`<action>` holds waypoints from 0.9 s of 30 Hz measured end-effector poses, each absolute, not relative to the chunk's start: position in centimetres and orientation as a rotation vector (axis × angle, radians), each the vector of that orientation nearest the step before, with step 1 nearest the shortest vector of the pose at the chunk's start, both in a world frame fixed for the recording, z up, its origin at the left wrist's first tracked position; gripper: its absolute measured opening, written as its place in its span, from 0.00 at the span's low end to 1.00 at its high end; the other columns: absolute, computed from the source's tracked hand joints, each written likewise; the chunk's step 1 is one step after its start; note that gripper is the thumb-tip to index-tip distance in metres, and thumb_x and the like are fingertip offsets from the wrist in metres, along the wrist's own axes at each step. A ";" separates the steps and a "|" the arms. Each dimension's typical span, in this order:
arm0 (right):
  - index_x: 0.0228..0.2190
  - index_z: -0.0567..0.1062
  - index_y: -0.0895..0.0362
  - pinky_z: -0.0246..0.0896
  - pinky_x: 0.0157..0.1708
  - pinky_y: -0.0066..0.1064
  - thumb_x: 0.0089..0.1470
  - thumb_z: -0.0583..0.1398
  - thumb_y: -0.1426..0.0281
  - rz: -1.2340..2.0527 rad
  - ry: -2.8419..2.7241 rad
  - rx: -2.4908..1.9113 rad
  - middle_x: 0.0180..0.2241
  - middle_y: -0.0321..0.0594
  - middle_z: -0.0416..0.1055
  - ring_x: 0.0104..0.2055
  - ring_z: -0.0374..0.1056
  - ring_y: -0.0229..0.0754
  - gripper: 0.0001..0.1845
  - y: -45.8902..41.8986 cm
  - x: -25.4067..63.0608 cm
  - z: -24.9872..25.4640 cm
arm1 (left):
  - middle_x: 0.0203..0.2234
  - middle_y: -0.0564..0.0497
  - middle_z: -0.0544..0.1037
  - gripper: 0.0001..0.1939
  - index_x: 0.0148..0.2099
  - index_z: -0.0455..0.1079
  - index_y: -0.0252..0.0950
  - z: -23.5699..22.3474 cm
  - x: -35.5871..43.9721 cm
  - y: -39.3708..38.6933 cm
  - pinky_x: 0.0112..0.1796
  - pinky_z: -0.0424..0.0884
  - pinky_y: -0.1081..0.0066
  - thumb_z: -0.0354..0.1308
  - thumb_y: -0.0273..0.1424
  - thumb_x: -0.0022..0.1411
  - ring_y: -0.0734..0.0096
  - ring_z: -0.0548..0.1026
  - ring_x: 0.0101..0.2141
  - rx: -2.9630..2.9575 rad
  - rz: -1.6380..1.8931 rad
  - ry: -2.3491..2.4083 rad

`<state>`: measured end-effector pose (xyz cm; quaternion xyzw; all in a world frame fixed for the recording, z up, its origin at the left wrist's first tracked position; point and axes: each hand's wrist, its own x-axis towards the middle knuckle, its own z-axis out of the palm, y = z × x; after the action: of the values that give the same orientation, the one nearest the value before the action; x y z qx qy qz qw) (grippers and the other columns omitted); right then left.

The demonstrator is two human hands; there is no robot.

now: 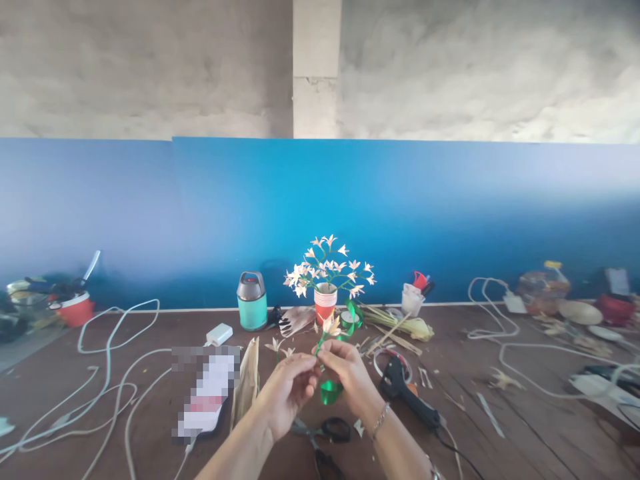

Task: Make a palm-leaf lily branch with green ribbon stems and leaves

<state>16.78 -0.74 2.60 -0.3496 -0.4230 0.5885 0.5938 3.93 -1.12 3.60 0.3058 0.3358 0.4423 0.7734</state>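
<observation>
A small artificial flower (331, 326) with pale petals and a green-wrapped stem is held upright in front of me. My right hand (347, 375) pinches its stem just below the petals. From the other side, my left hand (293, 385) closes thumb and fingertips on the lower stem. Shiny green ribbon (331, 393) hangs in a loop under my hands; which fingers hold it is partly hidden. Black-handled scissors (336, 430) lie on the table below my wrists. Straight ahead, a red-and-white paper cup (325, 308) holds a bunch of similar flowers (327, 267).
At right lies a black glue gun (413, 400) with its cord trailing forward. A teal lidded container (253, 303) and a white pen cup (413, 300) stand by the blue partition (450, 213). Dried husks (247, 380), a charging phone (207, 393) and white cables (115, 353) are at left.
</observation>
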 end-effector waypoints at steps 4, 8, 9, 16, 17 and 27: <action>0.14 0.70 0.60 0.44 0.17 0.22 0.36 0.66 0.64 1.246 -1.100 -0.946 0.12 0.28 0.59 0.16 0.50 0.29 0.14 -0.4 16.3 1.9 | 0.23 0.53 0.72 0.13 0.34 0.70 0.32 3.3 3.4 -0.7 0.21 0.69 0.78 0.62 0.35 0.48 0.75 0.71 0.23 1.071 1.123 0.991; 0.15 0.72 0.60 0.47 0.19 0.23 0.38 0.64 0.63 1.226 -1.186 -0.985 0.13 0.31 0.63 0.17 0.54 0.31 0.14 -0.5 15.8 1.3 | 0.18 0.55 0.70 0.15 0.31 0.70 0.32 3.1 3.2 -0.3 0.19 0.66 0.77 0.63 0.39 0.44 0.76 0.68 0.19 1.198 1.133 1.105; 0.16 0.73 0.60 0.48 0.20 0.24 0.39 0.64 0.62 1.215 -1.221 -1.000 0.14 0.32 0.64 0.18 0.56 0.32 0.14 -0.5 15.8 1.2 | 0.17 0.56 0.69 0.15 0.29 0.70 0.32 3.0 3.1 -0.2 0.19 0.65 0.77 0.64 0.39 0.44 0.77 0.67 0.18 1.183 1.117 1.108; 0.14 0.72 0.61 0.43 0.19 0.24 0.39 0.64 0.64 1.187 -1.299 -1.175 0.13 0.30 0.60 0.18 0.50 0.31 0.14 -0.3 15.6 0.5 | 0.15 0.55 0.71 0.15 0.23 0.71 0.32 2.1 2.7 0.2 0.20 0.65 0.74 0.65 0.40 0.40 0.74 0.69 0.17 1.145 1.069 1.103; 0.14 0.71 0.62 0.42 0.19 0.24 0.38 0.64 0.64 1.182 -1.299 -1.204 0.12 0.29 0.59 0.18 0.49 0.30 0.14 -0.3 15.6 0.4 | 0.15 0.55 0.71 0.15 0.23 0.71 0.32 1.9 2.7 0.2 0.20 0.64 0.75 0.65 0.40 0.40 0.74 0.68 0.17 1.141 1.086 1.111; 0.15 0.72 0.61 0.41 0.18 0.24 0.35 0.64 0.68 1.253 -1.301 -1.347 0.13 0.30 0.60 0.18 0.49 0.29 0.09 -0.1 15.9 0.5 | 0.11 0.54 0.71 0.17 0.22 0.70 0.31 0.4 2.0 0.6 0.20 0.60 0.77 0.65 0.41 0.39 0.77 0.66 0.15 1.066 1.014 1.074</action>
<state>15.90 -0.09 0.50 -0.5397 -0.5215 0.5021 0.4298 1.99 0.64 0.41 0.4624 0.4659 0.4398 0.6129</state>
